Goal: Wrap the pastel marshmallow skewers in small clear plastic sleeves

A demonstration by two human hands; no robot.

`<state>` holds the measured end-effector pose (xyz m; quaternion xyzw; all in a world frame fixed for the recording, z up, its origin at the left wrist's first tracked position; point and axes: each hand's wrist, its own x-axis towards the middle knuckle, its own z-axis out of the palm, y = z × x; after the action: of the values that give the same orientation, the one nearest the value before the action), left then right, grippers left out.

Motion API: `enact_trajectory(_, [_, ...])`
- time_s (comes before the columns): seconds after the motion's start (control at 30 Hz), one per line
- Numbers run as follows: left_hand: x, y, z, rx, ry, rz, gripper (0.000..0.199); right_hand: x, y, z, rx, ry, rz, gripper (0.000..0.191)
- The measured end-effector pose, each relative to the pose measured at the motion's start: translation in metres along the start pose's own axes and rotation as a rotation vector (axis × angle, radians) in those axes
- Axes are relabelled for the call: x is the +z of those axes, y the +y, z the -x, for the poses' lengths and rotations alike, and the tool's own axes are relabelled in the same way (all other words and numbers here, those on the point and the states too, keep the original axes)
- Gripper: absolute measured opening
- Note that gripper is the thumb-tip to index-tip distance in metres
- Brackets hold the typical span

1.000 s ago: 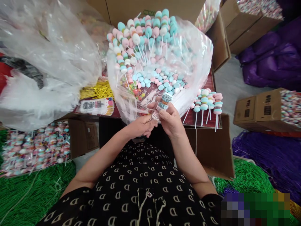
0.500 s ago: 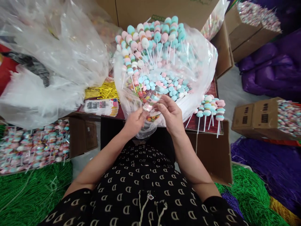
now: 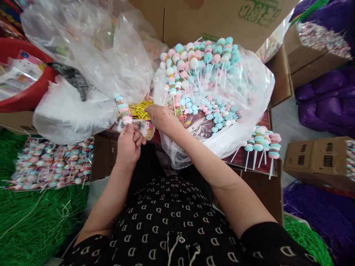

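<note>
The left hand (image 3: 129, 146) grips a bagged candy skewer (image 3: 122, 109) upright in its fingers (image 3: 135, 135). The right hand (image 3: 160, 118), its grip impossible to tell, reaches just beside gold twist ties (image 3: 140, 110), near a clear bag (image 3: 256, 103) of candy skewers (image 3: 199, 62) on the table (image 3: 251, 162).

**Occlusions and Cut-Off Items**

The left hand (image 3: 128, 146) covers the lower stick of the bagged candy skewer (image 3: 122, 108) and part of the printed card (image 3: 144, 129), whose small print cannot be read. The picture's edges cut off the red basin (image 3: 24, 99) and the cardboard carton (image 3: 318, 164).
</note>
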<state>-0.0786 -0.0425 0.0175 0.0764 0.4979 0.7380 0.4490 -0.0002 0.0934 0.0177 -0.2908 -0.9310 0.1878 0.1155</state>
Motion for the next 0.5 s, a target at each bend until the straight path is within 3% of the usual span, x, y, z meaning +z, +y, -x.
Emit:
enact_trajectory(0.1, [-0.01, -0.003, -0.001, -0.006, 0.002, 0.003, 0.036, 0.009, -0.001, -0.02, 0.006, -0.117, 0.193, 0.033])
enact_trajectory(0.27, [-0.022, -0.004, -0.006, -0.003, -0.023, 0.014, 0.036, 0.019, -0.002, -0.029, 0.067, -0.174, 0.319, 0.037])
enact_trajectory(0.5, [-0.024, -0.005, -0.009, -0.007, -0.025, 0.025, 0.036, 0.02, 0.003, -0.028, 0.145, -0.097, 0.242, 0.04])
